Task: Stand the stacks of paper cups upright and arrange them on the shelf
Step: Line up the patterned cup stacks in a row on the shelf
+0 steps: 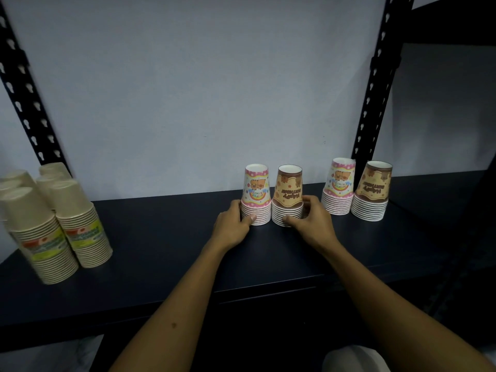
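Bracketing a pair of cup stacks from outside, the hands look set to square them up. In the head view, the left hand [233,223] curls round the base of the pink stack [256,196], thumb on the rims in front, fingers out of sight behind. The right hand [308,220] cups the base of the brown stack [287,196] the same way. Gripping low at the widest rims probably keeps each stack from tipping while it slides.

Both stacks stand mouth-down on the dark shelf [166,237], closed bottoms up, long axes vertical, printed lettering upside down, sides just touching. To the right, near the black upright [375,84], a second pink stack [338,187] and second brown stack [371,191] stand likewise, a gap separating the pairs. Far left, the beige stacks [53,224] stand clustered, also mouth-down.
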Demonstrator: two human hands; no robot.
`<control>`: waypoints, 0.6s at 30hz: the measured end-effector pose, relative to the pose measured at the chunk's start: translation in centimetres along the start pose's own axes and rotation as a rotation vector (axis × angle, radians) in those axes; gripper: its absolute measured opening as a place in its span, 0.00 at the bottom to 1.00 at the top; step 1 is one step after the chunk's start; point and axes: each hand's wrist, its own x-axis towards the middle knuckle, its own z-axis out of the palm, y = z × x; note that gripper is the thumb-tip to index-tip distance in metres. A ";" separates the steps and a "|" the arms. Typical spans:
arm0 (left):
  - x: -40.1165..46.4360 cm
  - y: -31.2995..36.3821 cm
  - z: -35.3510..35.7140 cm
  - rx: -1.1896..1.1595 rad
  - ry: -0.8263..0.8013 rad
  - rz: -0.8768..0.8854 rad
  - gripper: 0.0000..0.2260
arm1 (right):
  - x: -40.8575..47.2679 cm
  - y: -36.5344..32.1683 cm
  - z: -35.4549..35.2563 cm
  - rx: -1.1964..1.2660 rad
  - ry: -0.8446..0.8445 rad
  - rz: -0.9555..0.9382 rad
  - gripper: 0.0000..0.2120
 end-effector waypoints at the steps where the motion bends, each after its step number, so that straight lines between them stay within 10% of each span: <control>1: 0.0 0.0 0.0 -0.004 0.001 0.001 0.24 | 0.1 0.1 0.0 0.001 -0.003 0.000 0.32; 18: -0.2 0.2 0.1 -0.002 0.021 0.008 0.28 | -0.1 -0.1 -0.3 0.087 -0.035 0.044 0.28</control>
